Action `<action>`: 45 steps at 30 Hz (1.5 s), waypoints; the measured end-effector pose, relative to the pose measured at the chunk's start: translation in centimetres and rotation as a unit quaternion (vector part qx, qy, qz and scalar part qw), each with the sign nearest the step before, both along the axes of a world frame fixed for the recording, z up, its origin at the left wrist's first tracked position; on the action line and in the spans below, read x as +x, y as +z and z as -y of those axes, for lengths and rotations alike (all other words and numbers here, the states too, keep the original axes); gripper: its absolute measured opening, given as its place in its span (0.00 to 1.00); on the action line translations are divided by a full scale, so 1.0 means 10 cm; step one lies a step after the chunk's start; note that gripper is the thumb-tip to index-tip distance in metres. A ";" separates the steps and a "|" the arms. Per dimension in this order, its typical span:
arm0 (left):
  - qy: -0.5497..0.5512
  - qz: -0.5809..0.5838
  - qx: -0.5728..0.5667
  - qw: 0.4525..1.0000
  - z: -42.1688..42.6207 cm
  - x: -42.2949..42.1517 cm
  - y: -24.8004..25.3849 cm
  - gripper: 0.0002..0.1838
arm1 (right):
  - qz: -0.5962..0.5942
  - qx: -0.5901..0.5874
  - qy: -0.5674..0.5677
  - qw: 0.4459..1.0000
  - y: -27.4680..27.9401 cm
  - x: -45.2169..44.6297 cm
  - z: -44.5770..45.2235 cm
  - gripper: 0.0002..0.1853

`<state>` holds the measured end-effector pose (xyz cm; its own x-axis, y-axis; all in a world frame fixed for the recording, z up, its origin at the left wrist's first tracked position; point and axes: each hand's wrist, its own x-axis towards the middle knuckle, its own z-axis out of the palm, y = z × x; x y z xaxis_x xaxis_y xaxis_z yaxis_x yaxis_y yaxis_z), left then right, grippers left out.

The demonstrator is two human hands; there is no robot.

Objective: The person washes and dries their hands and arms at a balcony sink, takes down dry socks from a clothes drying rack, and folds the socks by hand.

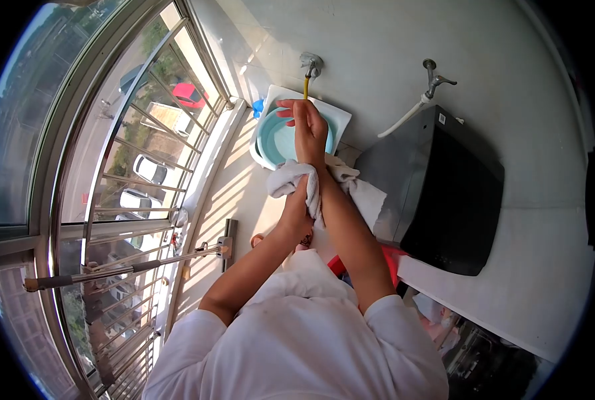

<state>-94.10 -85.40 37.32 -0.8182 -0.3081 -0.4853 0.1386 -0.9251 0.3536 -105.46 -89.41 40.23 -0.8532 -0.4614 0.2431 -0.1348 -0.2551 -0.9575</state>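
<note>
A light grey cloth (291, 181) is wrapped around my right forearm near the wrist, and part of it hangs down on the right side. My left hand (303, 200) presses the cloth against that forearm, its fingers largely covered by the fabric. Above the cloth, my right hand (309, 130) is raised with its fingers apart and nothing in it. Behind my right hand is a light blue basin (279, 137) standing in a white sink (337, 119), below a wall tap (311, 63) with a yellow spout.
To the right stands a black and grey appliance (454, 193), with a second tap (436, 81) and a pale hose above it. A mop (151, 265) leans across the barred window on the left. Something red (391, 261) lies beside the appliance.
</note>
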 end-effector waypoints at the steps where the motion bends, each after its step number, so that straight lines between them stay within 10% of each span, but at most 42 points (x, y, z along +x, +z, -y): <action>1: 0.008 0.027 -0.079 0.996 -0.04 0.04 -0.10 0.22 | -0.176 0.064 -0.041 0.981 -0.03 -0.03 0.01 0.10; 3: 0.014 0.002 -0.181 0.983 -0.06 0.11 -0.12 0.22 | -0.437 0.200 -0.060 0.875 0.04 -0.01 -0.05 0.10; 8: 0.142 -0.041 -0.101 0.984 0.65 0.03 0.08 0.21 | -0.491 0.289 0.002 0.822 0.04 0.32 -0.32 0.18; 12: -0.019 -0.228 -0.029 0.973 1.10 0.14 -0.20 0.24 | 0.027 -0.058 0.193 0.979 0.44 0.51 -0.46 0.31; 14: -0.071 -0.313 0.027 0.947 0.97 0.13 -0.14 0.23 | 0.315 -0.321 0.305 0.839 0.59 0.54 -0.40 0.40; 16: -0.012 -0.293 0.016 0.956 0.72 -0.01 -0.13 0.24 | 0.367 -0.341 0.367 0.784 0.43 0.62 -0.28 0.40; 25: 0.026 -0.096 -0.069 0.993 0.40 0.18 -0.03 0.18 | 0.105 0.003 0.207 0.973 0.36 0.90 -0.52 0.24; 30: 0.046 -0.117 -0.215 0.969 0.49 0.29 -0.13 0.20 | -0.439 0.209 0.205 0.849 0.49 1.01 -0.62 0.27; 31: 0.092 -0.115 -0.018 0.989 0.54 0.23 -0.22 0.21 | -0.442 0.226 0.218 0.840 0.42 1.02 -0.70 0.28; 34: 0.051 -0.099 0.025 0.993 0.59 0.37 -0.27 0.20 | -0.419 0.244 0.254 0.837 0.21 1.08 -0.87 0.32; 38: 0.089 0.098 0.010 0.991 0.41 0.38 -0.34 0.16 | -0.369 0.209 0.280 0.861 -0.12 1.10 -1.03 0.32; 45: 0.146 0.117 -0.052 0.981 0.84 0.42 -0.01 0.16 | -0.152 0.258 0.263 0.917 -0.55 1.31 -1.69 0.27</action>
<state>-89.90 -93.78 37.20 -0.5573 -0.5706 -0.6032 0.2955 -0.8152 0.4981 -92.38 -72.51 34.73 -0.4080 -0.9106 0.0666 -0.4045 0.1149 -0.9073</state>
